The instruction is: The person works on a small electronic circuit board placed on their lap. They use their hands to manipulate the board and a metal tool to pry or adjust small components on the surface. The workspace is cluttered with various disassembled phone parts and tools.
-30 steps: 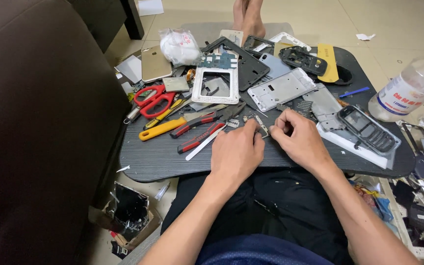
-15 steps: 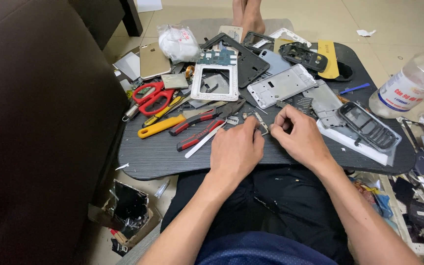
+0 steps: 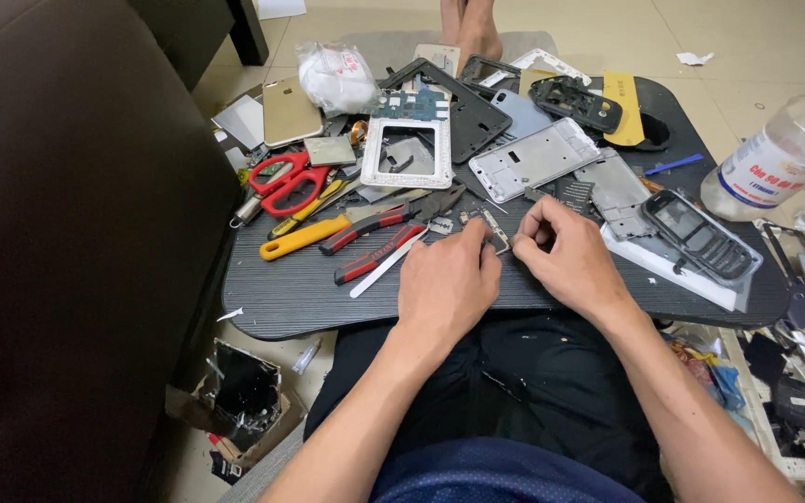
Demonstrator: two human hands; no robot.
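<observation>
Both hands meet near the middle of the dark tabletop (image 3: 281, 298). The left hand (image 3: 446, 284) and the right hand (image 3: 566, 261) pinch a small phone part (image 3: 496, 233) between their fingertips, just above the board. Red-handled pliers (image 3: 375, 251), a yellow-handled knife (image 3: 305, 236) and red scissors (image 3: 286, 182) lie to the left.

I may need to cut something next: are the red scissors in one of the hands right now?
No, the red scissors lie on the tray's left side, apart from the left hand and right hand, which pinch a small part.
</observation>
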